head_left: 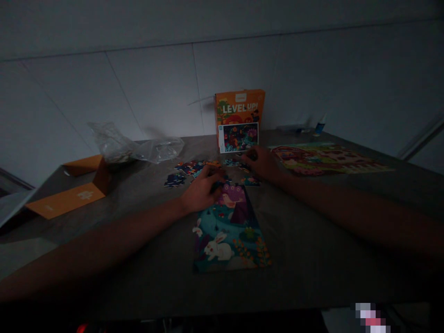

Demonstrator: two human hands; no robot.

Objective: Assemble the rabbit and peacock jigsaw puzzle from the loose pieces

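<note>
Dim light, fine detail poor. Teal-and-purple flat cardboard puzzle section, with a white rabbit and a pale bird, lies on the grey table in front of the person, its far edge by the left hand. Left fingers bent over that edge, near loose dark-blue, white and orange interlocking cardboard pieces; cannot tell whether they grip one. Right hand is among the pieces on the far side, fingers curled; whether anything is pinched there, cannot tell. Behind, a small white-bordered card with a dark, many-coloured scene stands before an upright orange cardboard box marked LEVEL UP!. Step in hand, as I judge it: sorting and matching pieces along the far edge. The next move seems to call for a piece whose print and tabs agree with that edge, turned to suit, then pressed flat while the section is steadied.
</note>
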